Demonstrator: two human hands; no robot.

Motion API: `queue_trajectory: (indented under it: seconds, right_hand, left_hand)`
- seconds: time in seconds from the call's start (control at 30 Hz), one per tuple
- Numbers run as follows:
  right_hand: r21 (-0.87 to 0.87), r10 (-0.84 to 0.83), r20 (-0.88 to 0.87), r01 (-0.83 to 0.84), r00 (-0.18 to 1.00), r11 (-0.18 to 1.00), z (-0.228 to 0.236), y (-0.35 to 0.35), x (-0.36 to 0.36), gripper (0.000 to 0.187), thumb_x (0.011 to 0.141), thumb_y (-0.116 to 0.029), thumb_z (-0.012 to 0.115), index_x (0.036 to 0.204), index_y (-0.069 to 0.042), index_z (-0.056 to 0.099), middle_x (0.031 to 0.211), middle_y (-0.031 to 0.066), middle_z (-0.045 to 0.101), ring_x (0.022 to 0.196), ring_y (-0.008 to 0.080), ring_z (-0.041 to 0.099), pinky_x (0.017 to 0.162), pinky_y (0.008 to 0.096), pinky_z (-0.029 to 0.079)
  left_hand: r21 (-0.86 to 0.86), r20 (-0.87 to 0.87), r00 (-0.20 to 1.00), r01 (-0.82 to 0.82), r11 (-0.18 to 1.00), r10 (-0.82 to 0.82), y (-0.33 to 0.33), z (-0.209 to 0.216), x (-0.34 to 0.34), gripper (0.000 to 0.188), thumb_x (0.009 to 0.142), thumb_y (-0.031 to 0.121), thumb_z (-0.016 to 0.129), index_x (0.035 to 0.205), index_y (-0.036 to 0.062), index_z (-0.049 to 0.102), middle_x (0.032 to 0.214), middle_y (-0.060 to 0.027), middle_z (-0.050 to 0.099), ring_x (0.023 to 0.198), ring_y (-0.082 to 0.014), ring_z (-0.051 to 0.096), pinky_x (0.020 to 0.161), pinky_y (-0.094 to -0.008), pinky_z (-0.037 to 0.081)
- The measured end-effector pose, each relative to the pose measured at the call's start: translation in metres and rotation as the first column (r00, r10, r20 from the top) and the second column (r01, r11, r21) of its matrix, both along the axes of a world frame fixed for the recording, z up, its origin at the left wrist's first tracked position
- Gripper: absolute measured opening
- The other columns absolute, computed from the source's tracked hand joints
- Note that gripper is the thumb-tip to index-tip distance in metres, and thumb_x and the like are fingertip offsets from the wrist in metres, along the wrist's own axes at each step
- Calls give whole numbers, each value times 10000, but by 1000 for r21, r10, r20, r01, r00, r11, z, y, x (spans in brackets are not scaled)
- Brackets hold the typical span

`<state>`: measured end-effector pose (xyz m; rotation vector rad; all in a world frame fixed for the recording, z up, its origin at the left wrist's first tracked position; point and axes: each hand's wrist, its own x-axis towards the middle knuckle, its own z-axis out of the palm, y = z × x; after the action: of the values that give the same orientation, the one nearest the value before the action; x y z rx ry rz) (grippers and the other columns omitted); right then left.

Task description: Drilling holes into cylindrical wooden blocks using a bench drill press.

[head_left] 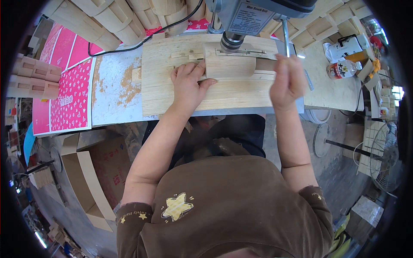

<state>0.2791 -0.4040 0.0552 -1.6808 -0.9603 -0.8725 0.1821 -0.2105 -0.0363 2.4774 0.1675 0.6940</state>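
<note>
My left hand (189,84) is closed on the left end of a pale, curved wooden piece (234,66), with the thumb along its near side. The piece lies among wooden strips on a flat wooden board (167,101). Right above it hangs the chuck (231,43) of a grey bench drill (247,17); whether a bit touches the wood is hidden. Slightly blurred, my right hand (288,81) is wrapped round the lower end of the drill's metal feed lever (285,36).
Stacked wooden pieces (103,21) stand behind and left, near a black cable (142,41). Sawdust (127,86) covers the bench left of the board. A bottle (344,69) stands at right. Below are an open cardboard box (92,185) and a fan (385,155).
</note>
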Motion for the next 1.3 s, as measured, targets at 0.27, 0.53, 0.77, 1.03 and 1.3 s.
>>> queue_trajectory:
  seconds: [0.27, 0.53, 0.77, 1.03, 1.3]
  right_hand:
    - [-94, -131, -96, 122, 987, 988, 154, 42, 52, 322, 879, -230, 475, 841, 55, 620, 694, 70, 597, 657, 124, 528, 592, 248, 407]
    - [-472, -245, 209, 317, 947, 822, 61, -3, 88, 198, 915, -173, 505, 979, -7, 594, 863, 136, 581, 715, 212, 546, 629, 309, 434]
    - [-676, -219, 2, 162, 976, 719, -15, -23, 16, 287, 806, -289, 638, 991, -78, 577, 878, 73, 595, 879, 274, 536, 821, 403, 362]
    - [-688, -214, -4, 153, 977, 709, -19, -24, 11, 363, 701, -321, 708, 964, -100, 593, 883, 39, 572, 876, 252, 522, 841, 389, 342]
    - [-695, -150, -43, 79, 988, 715, -13, -13, -20, 371, 678, -301, 724, 960, -98, 592, 894, 39, 577, 896, 254, 526, 845, 399, 344]
  left_hand:
    - [-128, -64, 998, 10, 992, -18, 3, 3, 3, 565, 606, 310, 793, 1106, 101, 630, 895, -36, 594, 965, -233, 526, 936, -423, 273]
    - [-344, -54, 996, 46, 938, -68, 8, 7, 9, 467, 591, 310, 812, 958, 63, 662, 897, -30, 603, 990, -215, 535, 967, -424, 222]
    - [-464, 88, 990, 136, 875, -108, 32, 37, -21, 350, 592, 83, 804, 904, 40, 651, 813, -38, 587, 764, -133, 586, 690, -256, 450]
    - [-775, -107, 991, -137, 617, 86, 93, 78, -91, 255, 728, 181, 774, 785, -12, 616, 647, -34, 591, 544, -78, 519, 528, -191, 398]
    - [-885, -355, 935, -345, 313, 29, 58, 76, -79, 418, 748, 322, 739, 789, -71, 606, 638, -70, 593, 467, -76, 501, 422, -200, 365]
